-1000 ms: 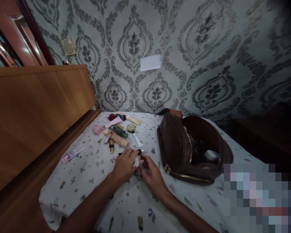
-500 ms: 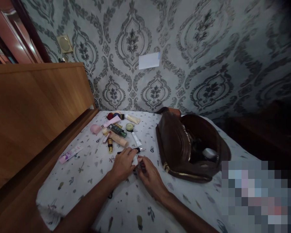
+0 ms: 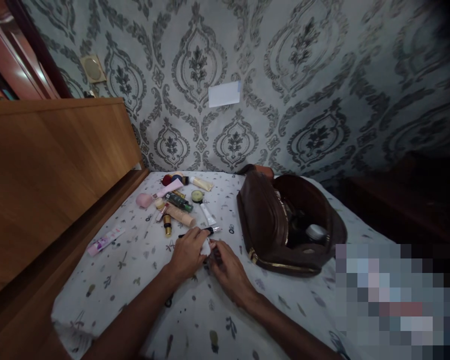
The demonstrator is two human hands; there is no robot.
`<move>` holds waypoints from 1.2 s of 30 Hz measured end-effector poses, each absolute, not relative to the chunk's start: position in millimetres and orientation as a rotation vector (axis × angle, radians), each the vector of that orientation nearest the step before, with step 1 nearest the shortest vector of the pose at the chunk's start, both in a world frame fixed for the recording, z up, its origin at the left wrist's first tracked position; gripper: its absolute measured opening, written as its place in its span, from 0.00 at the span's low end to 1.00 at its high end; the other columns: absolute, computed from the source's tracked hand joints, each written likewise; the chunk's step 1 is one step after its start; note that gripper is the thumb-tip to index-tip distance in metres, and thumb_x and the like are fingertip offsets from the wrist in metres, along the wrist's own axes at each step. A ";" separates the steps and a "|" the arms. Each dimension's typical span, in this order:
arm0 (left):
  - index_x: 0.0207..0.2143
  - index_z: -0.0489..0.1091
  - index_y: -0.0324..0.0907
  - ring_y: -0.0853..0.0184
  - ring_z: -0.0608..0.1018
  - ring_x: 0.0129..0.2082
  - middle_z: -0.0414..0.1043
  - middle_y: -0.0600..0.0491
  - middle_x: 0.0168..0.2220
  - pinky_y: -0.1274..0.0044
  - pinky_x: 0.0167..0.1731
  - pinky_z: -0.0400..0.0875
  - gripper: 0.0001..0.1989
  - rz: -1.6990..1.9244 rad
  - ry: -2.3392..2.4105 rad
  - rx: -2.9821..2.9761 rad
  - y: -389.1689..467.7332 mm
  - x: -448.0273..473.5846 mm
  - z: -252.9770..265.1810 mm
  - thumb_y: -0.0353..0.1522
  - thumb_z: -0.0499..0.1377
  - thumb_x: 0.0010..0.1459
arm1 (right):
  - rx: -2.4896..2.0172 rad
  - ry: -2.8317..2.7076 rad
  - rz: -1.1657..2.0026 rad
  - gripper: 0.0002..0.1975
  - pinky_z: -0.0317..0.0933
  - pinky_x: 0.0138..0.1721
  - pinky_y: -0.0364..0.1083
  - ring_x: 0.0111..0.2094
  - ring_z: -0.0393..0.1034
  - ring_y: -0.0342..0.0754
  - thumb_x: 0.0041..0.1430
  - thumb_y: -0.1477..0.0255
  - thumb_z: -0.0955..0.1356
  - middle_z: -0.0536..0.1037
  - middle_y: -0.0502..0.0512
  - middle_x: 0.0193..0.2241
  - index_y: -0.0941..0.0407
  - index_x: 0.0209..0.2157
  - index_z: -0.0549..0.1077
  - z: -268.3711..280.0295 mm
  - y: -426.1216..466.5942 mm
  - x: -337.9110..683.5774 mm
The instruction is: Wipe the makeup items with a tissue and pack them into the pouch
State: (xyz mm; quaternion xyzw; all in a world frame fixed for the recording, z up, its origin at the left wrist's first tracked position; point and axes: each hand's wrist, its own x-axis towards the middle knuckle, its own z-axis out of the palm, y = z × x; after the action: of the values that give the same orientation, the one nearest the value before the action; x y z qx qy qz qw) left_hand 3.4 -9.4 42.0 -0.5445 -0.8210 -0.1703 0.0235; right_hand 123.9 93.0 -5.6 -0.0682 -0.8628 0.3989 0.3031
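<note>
My left hand (image 3: 189, 254) is closed around a small white thing (image 3: 206, 247), largely hidden by the fingers, so I cannot tell its kind. Against it, my right hand (image 3: 228, 270) is curled round a small dark, glossy thing (image 3: 215, 257), mostly covered. Just behind the left fingers lies a slim black tube with a silvery end (image 3: 213, 230). Farther back are a beige tube (image 3: 182, 216), a gold-and-black lipstick (image 3: 167, 225), a white tube (image 3: 208, 214), a dark green bottle (image 3: 179, 201) and a round pot with a yellow-green top (image 3: 197, 196).
To the right an unzipped brown leather bag (image 3: 260, 225) holds a white-topped item (image 3: 316, 232). A pink-and-white tube (image 3: 105, 241) lies at left on the patterned sheet (image 3: 142, 300). A wooden board (image 3: 60, 165) borders the left; a patterned wall (image 3: 247, 55) stands behind.
The view has shifted slightly, so everything sits a little farther left. More of the white thing shows between my hands, which stay together in nearly the same place.
</note>
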 end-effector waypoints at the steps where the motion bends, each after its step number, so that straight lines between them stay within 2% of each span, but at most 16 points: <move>1: 0.53 0.66 0.44 0.59 0.75 0.50 0.71 0.48 0.48 0.71 0.47 0.72 0.16 -0.524 -2.528 -1.693 -9.3 2.8 40.9 0.31 0.54 0.62 | -0.179 -2.290 1.065 0.13 0.65 0.49 0.54 0.48 0.69 0.54 0.63 0.75 0.61 0.74 0.60 0.45 0.56 0.49 0.66 -5.4 93.1 124.0; 10: 0.52 0.66 0.44 0.59 0.76 0.48 0.72 0.48 0.47 0.71 0.43 0.74 0.17 -0.524 -2.402 -1.742 -10.2 -2.8 34.4 0.41 0.56 0.63 | -0.174 -2.276 1.098 0.18 0.65 0.52 0.56 0.51 0.68 0.54 0.63 0.77 0.61 0.73 0.62 0.48 0.57 0.54 0.64 -11.7 94.9 122.6; 17: 0.52 0.66 0.46 0.60 0.77 0.47 0.72 0.49 0.48 0.73 0.42 0.75 0.18 -0.418 -2.398 -1.751 -10.3 -4.5 32.6 0.34 0.58 0.60 | -0.182 -2.275 1.087 0.19 0.66 0.50 0.56 0.48 0.69 0.55 0.60 0.79 0.61 0.74 0.62 0.46 0.57 0.53 0.65 -7.4 94.2 123.2; 23: 0.53 0.66 0.45 0.57 0.73 0.54 0.69 0.45 0.53 0.69 0.46 0.74 0.19 -0.398 -2.394 -1.689 -11.8 -11.5 27.0 0.28 0.58 0.58 | -0.159 -2.264 1.093 0.23 0.66 0.50 0.56 0.48 0.69 0.54 0.56 0.81 0.63 0.74 0.61 0.46 0.56 0.54 0.65 -8.2 93.9 125.4; 27: 0.54 0.65 0.45 0.56 0.72 0.57 0.67 0.43 0.57 0.68 0.47 0.73 0.20 -0.446 -2.403 -1.684 -12.8 -13.6 28.7 0.30 0.59 0.59 | -0.191 -2.249 1.095 0.25 0.66 0.50 0.56 0.48 0.69 0.54 0.55 0.82 0.63 0.74 0.61 0.45 0.57 0.55 0.65 -9.3 92.8 125.5; 31: 0.53 0.66 0.44 0.57 0.72 0.56 0.68 0.44 0.55 0.68 0.50 0.71 0.19 -0.555 -2.417 -1.692 -14.2 -12.1 33.8 0.28 0.56 0.59 | -0.200 -2.255 1.101 0.22 0.66 0.51 0.56 0.48 0.68 0.54 0.56 0.81 0.62 0.74 0.60 0.45 0.56 0.53 0.67 -5.0 91.5 126.3; 36: 0.53 0.66 0.45 0.59 0.72 0.54 0.69 0.48 0.53 0.68 0.51 0.69 0.27 -0.721 -2.469 -1.638 -16.1 -13.9 42.3 0.20 0.54 0.51 | -0.197 -2.267 1.097 0.20 0.65 0.52 0.56 0.50 0.68 0.55 0.57 0.79 0.62 0.74 0.61 0.47 0.56 0.52 0.67 -1.8 90.8 128.7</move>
State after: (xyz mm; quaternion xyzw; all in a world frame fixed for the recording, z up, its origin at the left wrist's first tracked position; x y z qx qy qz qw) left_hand -13.9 -16.1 42.3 -0.5365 -0.8089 -0.2361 0.0459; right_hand 128.7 90.8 -1.8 -0.0744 -0.8551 0.4140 0.3029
